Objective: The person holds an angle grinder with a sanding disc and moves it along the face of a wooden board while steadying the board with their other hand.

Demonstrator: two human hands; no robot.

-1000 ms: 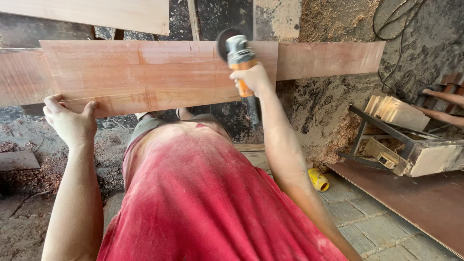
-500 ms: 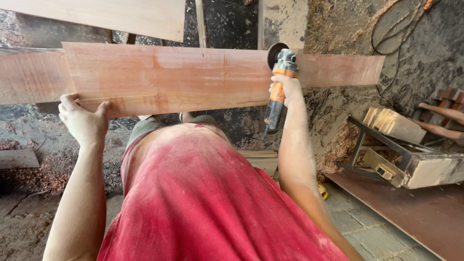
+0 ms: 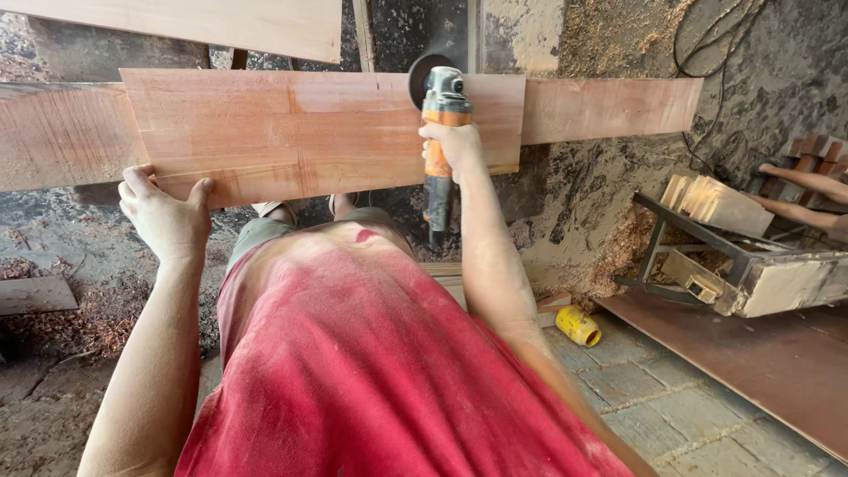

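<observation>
1. Reddish plywood panel point(image 3: 300, 132) lies flat across my upper view, its right end overlapping a longer reddish board point(image 3: 609, 108) beneath.
2. I see the orange-and-grey angle grinder point(image 3: 439, 132) at 12 o'clock, its dark disc at the panel's far edge, handle pointing back toward my body.
3. My right hand point(image 3: 455, 146) is wrapped tight around the grinder's orange body.
4. My left hand point(image 3: 168, 216), at 10 o'clock, grips the panel's near edge, thumb on top.
5. Pale plank point(image 3: 177, 26) runs along the top, at 11 o'clock.
6. At 3 o'clock stands a metal frame point(image 3: 698, 256); another person's arms point(image 3: 808, 194) reach in beyond it.
7. Yellow container point(image 3: 581, 325) lies on the paving at 4 o'clock.
</observation>
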